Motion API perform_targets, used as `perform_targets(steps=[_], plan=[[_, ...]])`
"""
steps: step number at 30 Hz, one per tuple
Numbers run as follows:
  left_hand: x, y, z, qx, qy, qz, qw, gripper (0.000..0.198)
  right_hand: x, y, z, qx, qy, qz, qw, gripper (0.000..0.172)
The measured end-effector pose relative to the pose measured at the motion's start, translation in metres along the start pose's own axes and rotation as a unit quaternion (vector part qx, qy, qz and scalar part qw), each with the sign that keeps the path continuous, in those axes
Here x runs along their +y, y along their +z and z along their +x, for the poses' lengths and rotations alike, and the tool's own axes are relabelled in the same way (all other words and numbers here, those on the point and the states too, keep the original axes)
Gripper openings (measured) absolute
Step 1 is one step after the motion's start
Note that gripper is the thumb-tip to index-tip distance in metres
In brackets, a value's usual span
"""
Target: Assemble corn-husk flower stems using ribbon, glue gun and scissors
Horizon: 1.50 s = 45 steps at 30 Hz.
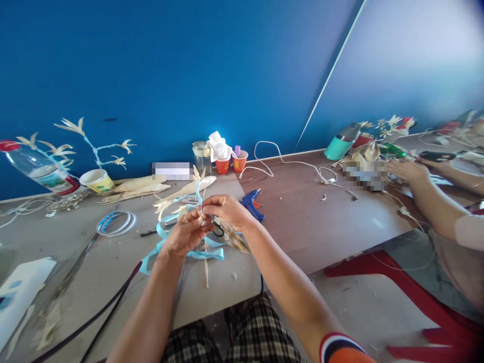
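Observation:
My left hand (187, 233) and my right hand (226, 210) meet above the table, both pinched on a thin stem wrapped in light blue ribbon (197, 194) with pale dried-leaf petals (177, 199) at its top. The loose ribbon tail (204, 254) trails down onto the table below my left hand. A dried husk piece (234, 241) and black scissors handles (218, 231) lie just under my right hand.
A blue glue gun (251, 203) lies right of my hands. Red cups (230, 162), a jar, a water bottle (40, 171), a yellow cup (96, 180) with a finished branch, ribbon rolls (115, 223) and cables (287, 162) sit around. Another person's arm (427, 194) works at right.

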State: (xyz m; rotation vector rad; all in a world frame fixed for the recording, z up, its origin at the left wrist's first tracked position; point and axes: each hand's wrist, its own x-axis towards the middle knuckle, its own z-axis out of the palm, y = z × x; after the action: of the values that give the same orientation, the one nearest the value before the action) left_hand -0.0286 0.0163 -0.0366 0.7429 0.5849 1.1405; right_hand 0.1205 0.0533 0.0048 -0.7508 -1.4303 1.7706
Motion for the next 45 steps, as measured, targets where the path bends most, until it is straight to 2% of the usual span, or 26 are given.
perform_targets(steps=[6,10,15,23,28,36,45], plan=[[-0.001,0.004,0.0,0.002,-0.022,0.001,1.0,0.013,0.008,-0.005,0.002,-0.025,-0.009,0.028,0.999,0.028],[-0.003,0.005,0.001,0.009,-0.031,0.007,0.999,0.013,0.02,-0.007,0.003,-0.004,-0.014,0.05,0.999,0.033],[-0.003,0.004,0.004,0.052,-0.033,0.036,0.997,0.019,0.031,-0.008,0.006,0.023,-0.025,0.055,0.998,0.028],[-0.003,0.004,0.006,0.108,-0.015,0.089,0.99,0.02,0.031,-0.007,0.008,0.078,-0.03,-0.003,0.996,0.024],[-0.004,0.004,0.006,0.125,0.001,0.13,0.984,0.016,0.03,-0.009,0.009,0.13,-0.056,-0.078,0.987,0.022],[-0.006,0.007,0.006,0.123,0.008,0.167,0.978,0.018,0.037,-0.008,0.013,0.16,-0.055,-0.098,0.981,0.025],[-0.011,0.009,0.009,0.129,0.023,0.165,0.978,0.02,0.031,-0.005,0.01,0.211,-0.043,-0.143,0.966,0.023]])
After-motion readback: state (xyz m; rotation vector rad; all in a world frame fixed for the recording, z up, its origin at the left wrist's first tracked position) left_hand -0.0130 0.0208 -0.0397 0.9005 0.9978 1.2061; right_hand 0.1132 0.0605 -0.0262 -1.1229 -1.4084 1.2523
